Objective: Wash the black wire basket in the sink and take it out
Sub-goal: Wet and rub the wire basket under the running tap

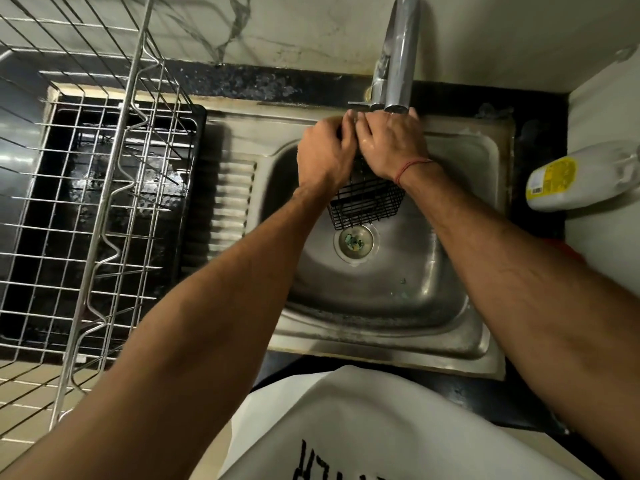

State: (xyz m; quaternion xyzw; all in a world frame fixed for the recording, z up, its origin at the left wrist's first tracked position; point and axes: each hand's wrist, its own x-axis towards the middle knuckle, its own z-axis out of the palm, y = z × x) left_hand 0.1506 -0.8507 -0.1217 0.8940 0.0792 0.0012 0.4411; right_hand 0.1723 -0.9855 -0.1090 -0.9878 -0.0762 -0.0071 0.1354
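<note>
I see the big steel sink (pixel 408 299) first, with its ribbed side part on the left and its drain (pixel 355 241) in the middle of the bowl. To the left of the sink stands a silver wire dish rack (pixel 100 209) over a black tray (pixel 104 188). By the sink's right edge lies a white bottle (pixel 575 178) with a yellow label. The tap (pixel 398 64) comes down over the back edge of the sink.

My two arms reach in from the front edge to the back of the bowl. The black wire basket (pixel 369 202) is held up there, right under the tap and above the drain. It hangs down from my hands, so its long way runs from the tap toward me. Its low end is free and near the drain.

Both hands are at the top end of the basket, side by side and touching. My left hand (pixel 325 154) has its fingers curled around the top wires. My right hand (pixel 393 147), with a red thread on the wrist, also curls over the top, and it looks wet. I cannot tell if water is running.

I think the washing is not done yet. To take the basket out, I would lift it up and toward me.
</note>
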